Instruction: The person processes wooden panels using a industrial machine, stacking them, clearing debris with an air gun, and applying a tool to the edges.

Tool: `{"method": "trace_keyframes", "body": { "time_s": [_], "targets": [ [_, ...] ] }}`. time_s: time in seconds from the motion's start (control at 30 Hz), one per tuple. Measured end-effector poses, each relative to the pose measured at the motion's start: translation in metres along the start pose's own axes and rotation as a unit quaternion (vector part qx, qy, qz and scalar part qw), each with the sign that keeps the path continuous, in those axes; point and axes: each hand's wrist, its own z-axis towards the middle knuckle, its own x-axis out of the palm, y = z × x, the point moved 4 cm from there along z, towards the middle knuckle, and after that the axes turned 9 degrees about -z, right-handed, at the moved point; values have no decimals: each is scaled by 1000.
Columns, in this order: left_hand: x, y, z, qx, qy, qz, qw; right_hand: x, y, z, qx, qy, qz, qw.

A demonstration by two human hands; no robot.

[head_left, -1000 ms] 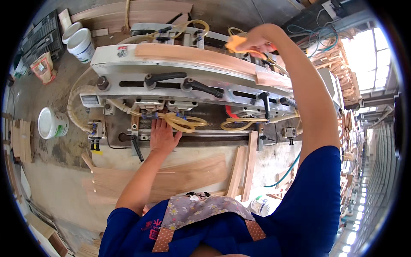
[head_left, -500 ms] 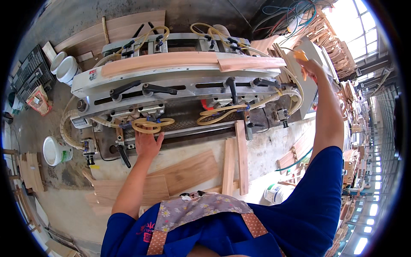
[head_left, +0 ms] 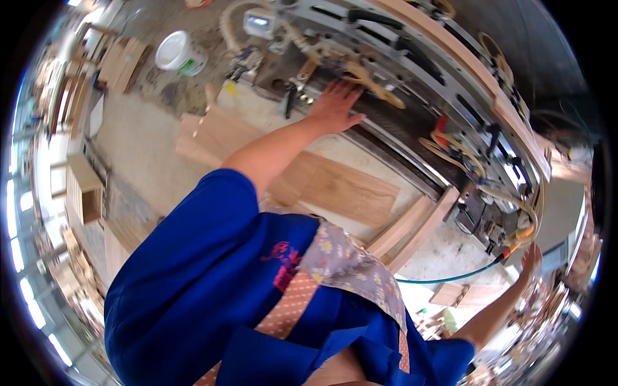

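Observation:
My left hand lies palm down with fingers spread on the dark bed of a woodworking machine. Its fingertips are beside a loop of yellow air hose. At the far right, my right hand is blurred, right beside an orange-and-yellow air gun. A teal hose runs into that tool. Whether the fingers grip it is not clear. Along the machine's top a long wooden strip rests on the white beam.
Flat boards lie below the machine's front edge, with two narrow wooden pieces leaning against it. Black clamp levers stick out from the machine. A white bucket stands on the floor at upper left, near stacked wood.
The view has turned and shifted, so the machine now slants down to the right. My right hand, earlier raised at the machine's far right end with an orange-yellow tool, is now lower. My left hand stays on the bed.

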Motion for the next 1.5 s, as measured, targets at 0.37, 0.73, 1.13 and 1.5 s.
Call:
{"method": "trace_keyframes", "body": {
  "time_s": [0.37, 0.73, 1.13, 1.5],
  "targets": [
    [4, 8, 4, -5, 9, -235, 972, 206, 326, -461, -494, 321, -38, 807],
    [-210, 161, -197, -301, -200, -446, 819, 427, 381, -627, -643, 236, -223, 694],
    [-105, 295, -162, -430, 19, -155, 889, 403, 389, -607, -587, 278, -203, 733],
    [-198, 165, -131, -310, -69, -432, 844, 302, 326, -554, -146, 645, 428, 616]
  ]
}}
